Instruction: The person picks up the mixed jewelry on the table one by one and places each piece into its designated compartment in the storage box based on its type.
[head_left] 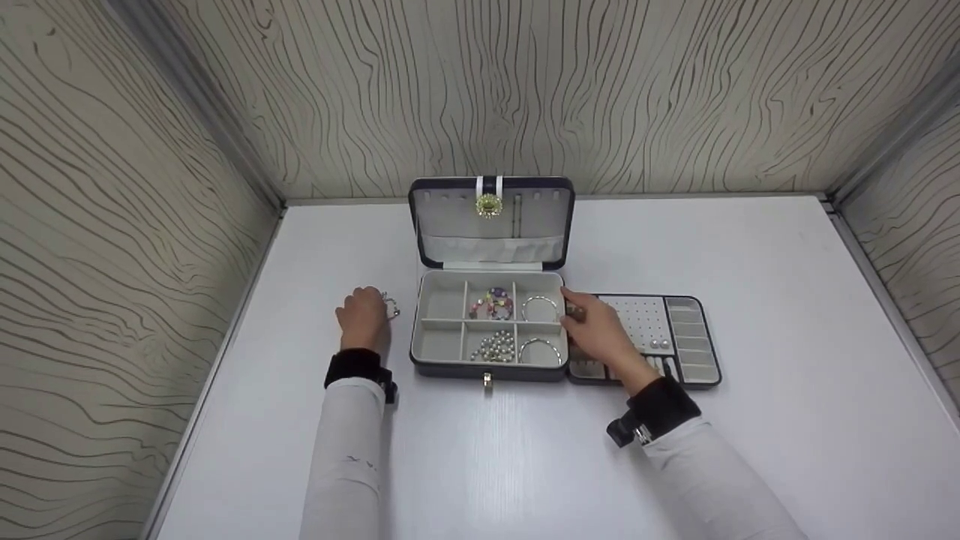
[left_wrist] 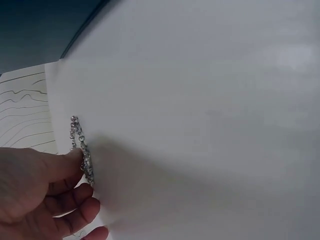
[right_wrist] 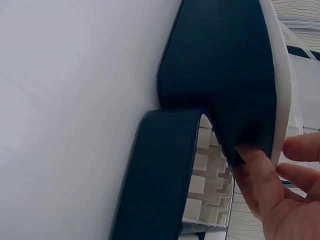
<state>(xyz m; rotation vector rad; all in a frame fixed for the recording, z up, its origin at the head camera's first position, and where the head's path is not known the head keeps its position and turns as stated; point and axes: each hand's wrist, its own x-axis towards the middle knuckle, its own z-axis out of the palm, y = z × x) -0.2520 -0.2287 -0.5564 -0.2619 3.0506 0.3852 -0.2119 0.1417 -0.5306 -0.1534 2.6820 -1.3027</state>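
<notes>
Left of the navy jewelry box (head_left: 489, 371), my left hand (head_left: 363, 318) pinches a silver chain bracelet (left_wrist: 82, 145) between thumb and fingers. The bracelet hangs low over the white table. My right hand (head_left: 600, 330) holds the box's right side wall, with some fingers against the outside and others at the rim (right_wrist: 284, 100). Inside the box, a colorful beaded bracelet (head_left: 493, 304) lies in the back middle compartment. A pearl-like bead strand (head_left: 495, 346) fills the front middle one. Silver bangles (head_left: 541, 341) lie in both right compartments.
The box's lid (head_left: 491, 225) stands upright, with a green-jeweled brooch (head_left: 489, 205) on its strap and a thin chain (head_left: 517, 217) hanging inside. A divided tray (head_left: 697, 341) with pearl earrings (head_left: 660, 344) lies right of the box, partly under my right hand. Patterned walls enclose the table.
</notes>
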